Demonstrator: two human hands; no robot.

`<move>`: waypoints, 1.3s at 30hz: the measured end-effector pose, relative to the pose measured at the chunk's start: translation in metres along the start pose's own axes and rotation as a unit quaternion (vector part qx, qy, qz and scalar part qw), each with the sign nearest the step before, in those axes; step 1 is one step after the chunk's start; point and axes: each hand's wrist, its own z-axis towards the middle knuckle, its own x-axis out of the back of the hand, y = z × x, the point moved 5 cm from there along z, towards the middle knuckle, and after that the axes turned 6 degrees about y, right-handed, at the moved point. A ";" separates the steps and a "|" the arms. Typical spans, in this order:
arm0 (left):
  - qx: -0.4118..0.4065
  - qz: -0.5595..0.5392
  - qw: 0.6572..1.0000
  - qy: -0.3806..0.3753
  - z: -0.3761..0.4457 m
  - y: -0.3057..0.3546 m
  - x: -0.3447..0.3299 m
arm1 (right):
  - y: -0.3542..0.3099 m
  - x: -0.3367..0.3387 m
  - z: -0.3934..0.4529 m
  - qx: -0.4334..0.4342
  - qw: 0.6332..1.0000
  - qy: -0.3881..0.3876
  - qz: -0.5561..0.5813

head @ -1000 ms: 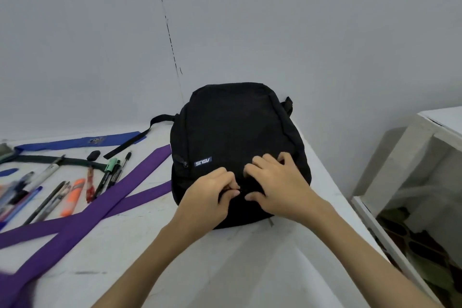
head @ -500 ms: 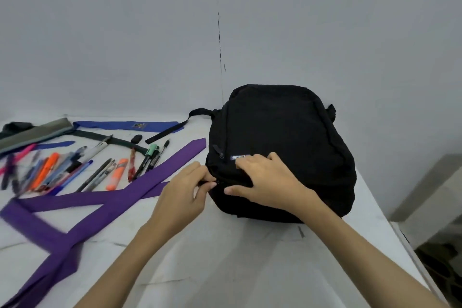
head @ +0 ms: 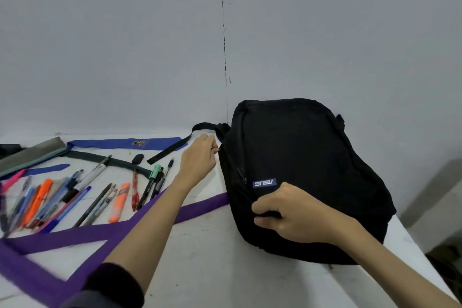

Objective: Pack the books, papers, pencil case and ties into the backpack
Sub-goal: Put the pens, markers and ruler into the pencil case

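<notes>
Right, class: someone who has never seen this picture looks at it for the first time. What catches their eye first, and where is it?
The black backpack on the right of the white table stands out first, with the right hand gripping its near edge and the left hand pinching something small at its left side, probably a zip pull. Next come the purple tie crossing the table's left and the pens and highlighters fanned out behind it.
</notes>
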 end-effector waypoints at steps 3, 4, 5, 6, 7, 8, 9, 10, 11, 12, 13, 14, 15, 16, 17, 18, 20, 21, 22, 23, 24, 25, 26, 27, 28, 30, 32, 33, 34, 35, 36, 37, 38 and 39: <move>0.016 0.013 1.000 -0.019 0.036 -0.002 -0.015 | 0.005 0.005 0.005 -0.022 0.999 -0.014 0.040; 0.025 0.017 0.999 -0.029 0.046 -0.002 -0.020 | 0.004 0.007 0.006 -0.025 0.998 -0.019 0.045; 0.033 0.019 0.998 -0.041 0.054 -0.001 -0.025 | 0.004 0.008 0.006 -0.028 0.998 -0.019 0.050; 0.039 0.021 0.998 -0.052 0.061 -0.001 -0.030 | 0.004 0.008 0.006 -0.032 0.998 -0.016 0.053; 0.039 0.025 0.997 -0.062 0.065 0.000 -0.036 | 0.004 0.008 0.006 -0.038 0.998 -0.013 0.057; 0.039 0.025 0.996 -0.074 0.068 0.002 -0.042 | 0.005 0.007 0.005 -0.045 0.997 -0.012 0.058; 0.042 0.013 0.996 -0.083 0.068 0.003 -0.047 | 0.005 0.007 0.004 -0.051 0.997 -0.019 0.059; 0.051 -0.011 0.995 -0.091 0.067 0.003 -0.052 | 0.005 0.007 0.004 -0.059 0.996 -0.030 0.060; 0.064 -0.043 0.992 -0.096 0.065 0.002 -0.054 | 0.004 0.009 0.004 -0.068 0.995 -0.043 0.062; 0.076 -0.077 0.989 -0.101 0.061 0.001 -0.054 | 0.003 0.012 0.006 -0.079 0.993 -0.052 0.071; 0.083 -0.111 0.985 -0.107 0.056 -0.001 -0.053 | 0.004 0.018 0.011 -0.095 0.990 -0.046 0.089; 0.089 -0.144 0.979 -0.113 0.050 -0.003 -0.050 | 0.007 0.024 0.017 -0.114 0.988 -0.022 0.102; 0.098 -0.170 0.973 -0.122 0.042 -0.004 -0.046 | 0.012 0.030 0.026 -0.128 0.987 0.015 0.096; 0.118 -0.189 0.965 -0.134 0.032 -0.006 -0.040 | 0.018 0.035 0.036 -0.137 0.987 0.050 0.073; 0.153 -0.207 0.953 -0.159 0.020 -0.008 -0.034 | 0.025 0.036 0.048 -0.142 0.987 0.067 0.039; 0.194 -0.231 0.931 -0.206 0.007 -0.008 -0.028 | 0.030 0.033 0.059 -0.146 0.988 0.056 0.002; 0.234 -0.263 0.873 -0.337 -0.021 -0.002 -0.019 | 0.042 0.014 0.079 -0.155 0.985 -0.039 -0.060; 0.222 -0.262 0.851 -0.397 -0.034 0.002 -0.014 | 0.046 0.003 0.086 -0.154 0.981 -0.088 -0.082; 0.200 -0.259 0.836 -0.441 -0.045 0.008 -0.011 | 0.049 -0.005 0.091 -0.153 0.976 -0.119 -0.094; 0.180 -0.264 0.828 -0.461 -0.052 0.012 -0.009 | 0.050 -0.010 0.095 -0.152 0.976 -0.133 -0.083; 0.171 -0.277 0.826 -0.460 -0.057 0.014 -0.008 | 0.051 -0.013 0.098 -0.150 0.978 -0.139 -0.052; 0.172 -0.295 0.826 -0.448 -0.059 0.015 -0.008 | 0.050 -0.015 0.099 -0.149 0.978 -0.144 -0.013; 0.176 -0.312 0.826 -0.436 -0.061 0.016 -0.009 | 0.049 -0.015 0.100 -0.150 0.977 -0.151 0.016; 0.177 -0.325 0.826 -0.425 -0.061 0.017 -0.007 | 0.049 -0.015 0.102 -0.149 0.975 -0.161 0.030; 0.171 -0.331 0.828 -0.419 -0.062 0.017 -0.006 | 0.050 -0.014 0.103 -0.147 0.974 -0.171 0.036; 0.153 -0.333 0.835 -0.409 -0.061 0.018 -0.002 | 0.050 -0.009 0.106 -0.139 0.974 -0.177 0.041; 0.144 -0.336 0.844 -0.392 -0.060 0.017 0.003 | 0.053 0.000 0.114 -0.137 0.977 -0.154 0.050; 0.139 -0.337 0.850 -0.381 -0.060 0.017 0.005 | 0.057 0.006 0.120 -0.145 0.979 -0.131 0.054; 0.130 -0.338 0.856 -0.370 -0.061 0.016 0.007 | 0.064 0.012 0.127 -0.157 0.981 -0.098 0.051; 0.121 -0.341 0.860 -0.361 -0.062 0.016 0.008 | 0.074 0.017 0.136 -0.168 0.983 -0.058 0.040; 0.112 -0.344 0.862 -0.354 -0.063 0.016 0.009 | 0.084 0.023 0.145 -0.180 0.983 -0.008 0.021; 0.104 -0.347 0.863 -0.351 -0.065 0.016 0.010 | 0.095 0.029 0.153 -0.194 0.980 0.052 -0.001; 0.099 -0.354 0.861 -0.352 -0.067 0.016 0.011 | 0.107 0.036 0.160 -0.210 0.971 0.115 -0.022; 0.096 -0.363 0.856 -0.356 -0.068 0.017 0.012 | 0.117 0.041 0.165 -0.223 0.960 0.168 -0.039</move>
